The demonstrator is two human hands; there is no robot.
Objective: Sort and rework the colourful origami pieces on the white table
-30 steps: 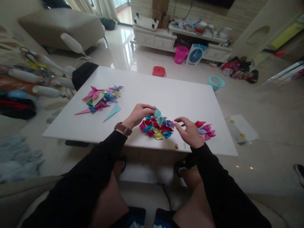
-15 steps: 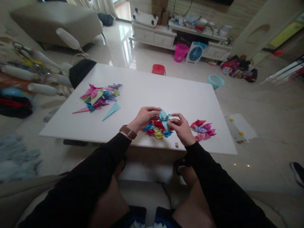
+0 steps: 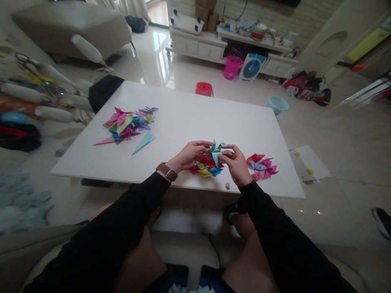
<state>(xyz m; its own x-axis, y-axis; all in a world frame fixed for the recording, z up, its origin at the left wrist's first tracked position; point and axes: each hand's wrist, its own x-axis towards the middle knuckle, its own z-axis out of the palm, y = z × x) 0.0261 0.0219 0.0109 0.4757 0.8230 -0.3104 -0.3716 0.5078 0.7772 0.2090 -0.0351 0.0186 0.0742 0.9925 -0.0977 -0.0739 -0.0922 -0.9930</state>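
Observation:
Both my hands pinch one light blue folded paper piece [image 3: 216, 149] just above a heap of coloured folded papers [image 3: 206, 167] near the front edge of the white table [image 3: 195, 118]. My left hand [image 3: 191, 154], with a brown watch strap at the wrist, grips the piece from the left. My right hand [image 3: 235, 162] grips it from the right with thumb and fingers closed. A smaller heap of red, pink and purple folded papers [image 3: 261, 166] lies right of my right hand.
A bigger pile of folded papers [image 3: 126, 124] and a single light blue paper triangle [image 3: 144, 142] lie at the table's left. On the floor beyond stand a red stool [image 3: 204, 89], a pink basket [image 3: 231, 67], a teal basket [image 3: 277, 105] and a small fan [image 3: 252, 68].
My right hand came in from the right and closed on the light blue piece that my left hand lifted from the heap. Both hands now hold it together, slightly nearer me.

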